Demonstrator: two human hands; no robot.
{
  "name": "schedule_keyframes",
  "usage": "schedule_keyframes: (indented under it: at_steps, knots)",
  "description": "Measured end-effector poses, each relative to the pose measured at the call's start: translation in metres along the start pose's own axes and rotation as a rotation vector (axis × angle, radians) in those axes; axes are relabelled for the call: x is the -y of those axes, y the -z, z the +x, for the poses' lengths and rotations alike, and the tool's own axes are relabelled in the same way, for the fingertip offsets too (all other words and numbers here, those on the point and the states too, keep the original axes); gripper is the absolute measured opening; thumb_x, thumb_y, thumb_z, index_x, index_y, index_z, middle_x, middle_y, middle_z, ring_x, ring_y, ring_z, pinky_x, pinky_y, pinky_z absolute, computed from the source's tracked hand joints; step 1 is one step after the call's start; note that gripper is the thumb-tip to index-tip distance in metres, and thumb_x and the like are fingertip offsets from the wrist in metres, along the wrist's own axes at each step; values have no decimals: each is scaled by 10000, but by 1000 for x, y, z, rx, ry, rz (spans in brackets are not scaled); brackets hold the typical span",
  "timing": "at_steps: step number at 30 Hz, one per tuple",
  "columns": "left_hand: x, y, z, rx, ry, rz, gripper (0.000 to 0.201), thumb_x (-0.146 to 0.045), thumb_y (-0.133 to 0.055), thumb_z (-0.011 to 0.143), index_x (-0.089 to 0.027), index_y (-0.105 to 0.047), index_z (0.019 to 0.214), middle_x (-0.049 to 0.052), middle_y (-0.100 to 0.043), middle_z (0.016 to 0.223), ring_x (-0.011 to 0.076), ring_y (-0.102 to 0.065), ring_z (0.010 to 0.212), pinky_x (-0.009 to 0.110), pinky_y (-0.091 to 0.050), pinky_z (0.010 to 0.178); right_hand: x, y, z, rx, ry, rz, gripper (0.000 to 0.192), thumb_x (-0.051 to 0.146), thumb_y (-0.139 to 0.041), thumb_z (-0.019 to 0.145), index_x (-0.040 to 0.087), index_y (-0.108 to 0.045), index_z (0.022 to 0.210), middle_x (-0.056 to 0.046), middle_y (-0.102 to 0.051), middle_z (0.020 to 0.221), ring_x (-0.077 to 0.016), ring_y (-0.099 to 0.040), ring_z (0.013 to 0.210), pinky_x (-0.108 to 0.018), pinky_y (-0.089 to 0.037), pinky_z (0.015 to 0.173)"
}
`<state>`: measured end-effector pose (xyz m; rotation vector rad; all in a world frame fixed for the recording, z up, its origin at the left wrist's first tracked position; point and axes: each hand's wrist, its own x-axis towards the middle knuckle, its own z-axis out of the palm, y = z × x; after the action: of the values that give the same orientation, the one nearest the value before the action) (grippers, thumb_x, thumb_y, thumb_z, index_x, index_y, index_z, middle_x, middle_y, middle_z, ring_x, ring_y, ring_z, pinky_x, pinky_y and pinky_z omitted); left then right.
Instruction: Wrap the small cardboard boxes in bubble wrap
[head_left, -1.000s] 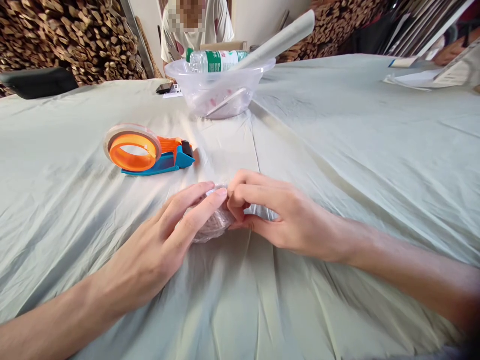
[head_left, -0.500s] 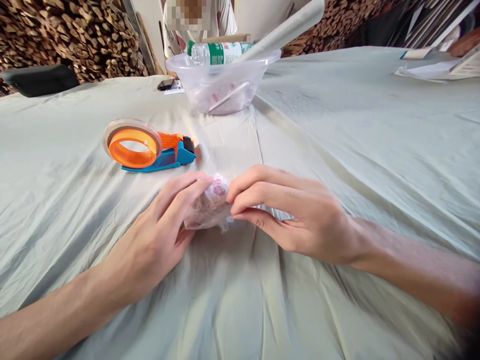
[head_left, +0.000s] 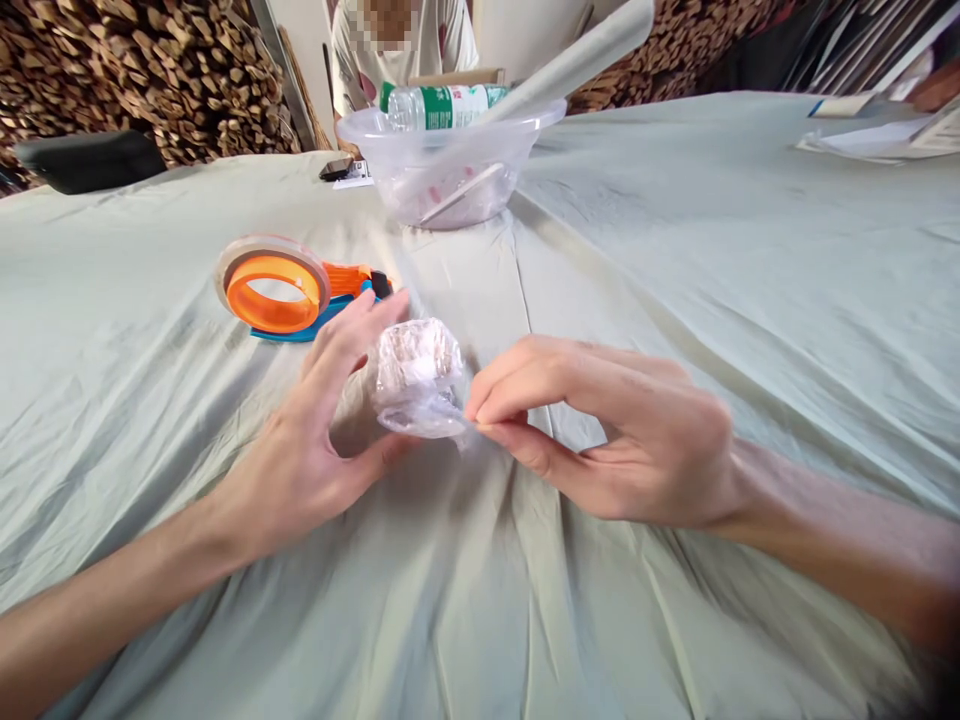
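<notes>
A small lump wrapped in clear plastic film (head_left: 417, 375) is held just above the pale green tablecloth (head_left: 675, 300). My left hand (head_left: 315, 440) cups it from the left, thumb under it and fingers spread behind it. My right hand (head_left: 607, 430) pinches the loose edge of the film at the lump's lower right between thumb and forefinger. What is inside the wrap is too blurred to tell.
An orange and blue tape dispenser (head_left: 289, 292) lies just behind my left hand. Farther back stands a clear plastic bowl (head_left: 450, 160) with a green-labelled bottle (head_left: 442, 103) and a paper roll (head_left: 570, 62) across it. A person (head_left: 405, 45) sits beyond it. Papers (head_left: 870, 135) lie far right.
The wrapped lump has been lifted and turned upright. My left hand's fingers have opened from on top of it to cupping its side, and my right hand has shifted to pinching the film's edge.
</notes>
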<state>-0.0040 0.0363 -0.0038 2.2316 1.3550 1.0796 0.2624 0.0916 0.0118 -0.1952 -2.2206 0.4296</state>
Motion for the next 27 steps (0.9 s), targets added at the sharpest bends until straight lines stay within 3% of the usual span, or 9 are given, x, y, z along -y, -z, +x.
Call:
schedule_keyframes:
  at_steps: [2,5,11,13,16,20,22,24,27]
  knots:
    - [-3,1,0,-11,-64,99,557,-473,-811,1000,-408,-654,1530,31,-439,1803,352,-434,1672,595,-463,1338,-1,-1,0,14,12,-8,164,42,-629,1070,201,-608,1038,-28,-741,983,-128,-736,924,-271,-607,802]
    - [-6,2,3,-72,-36,45,99,-374,-768,1037,-337,-853,1072,15,-673,1582,298,-649,1469,492,-590,1191,-1,0,-1,66,30,15,172,45,-584,1089,210,-603,1047,-34,-747,1008,-124,-732,958,-267,-611,864]
    - [-5,1,10,-75,78,-162,183,-408,-774,1034,-298,-813,893,14,-764,1381,245,-643,1449,411,-527,1206,3,2,-1,143,101,15,213,3,-522,1065,206,-574,1021,-52,-744,976,-133,-709,902,-278,-575,805]
    - [-5,0,12,-80,135,-253,210,-417,-766,1035,-275,-789,882,40,-785,1272,248,-660,1401,377,-567,1116,8,2,-1,136,88,80,213,2,-525,1051,205,-575,1009,-38,-715,931,-133,-686,856,-282,-559,756]
    - [-4,0,13,-90,202,-342,266,-450,-752,1034,-238,-738,873,61,-775,1176,223,-728,1142,317,-605,894,16,5,0,110,-44,265,190,35,-540,1037,205,-587,967,-9,-651,862,-124,-638,795,-284,-547,714]
    - [-4,-1,13,-84,219,-367,280,-467,-767,1011,-224,-725,880,43,-739,1093,147,-665,856,268,-576,761,28,10,8,87,-139,353,150,87,-561,1012,199,-597,921,-4,-653,843,-131,-612,803,-332,-547,801]
    - [-5,-2,13,-91,213,-377,283,-460,-777,995,-222,-718,855,29,-698,974,145,-650,832,251,-572,736,34,10,9,127,-39,237,149,92,-537,1002,192,-607,916,-5,-663,836,-136,-616,803,-361,-546,846]
    - [-7,-2,14,-102,211,-385,289,-456,-775,990,-217,-708,841,16,-659,922,138,-637,821,237,-571,730,44,7,-1,182,185,11,202,126,-510,1021,188,-656,896,-23,-684,844,-160,-623,807,-389,-564,863]
    - [-7,-2,14,-99,217,-383,297,-469,-773,983,-212,-700,853,5,-646,908,124,-615,793,230,-560,724,64,2,-36,207,446,-189,394,225,-458,1103,218,-747,834,-66,-772,1082,-200,-675,986,-360,-641,875]
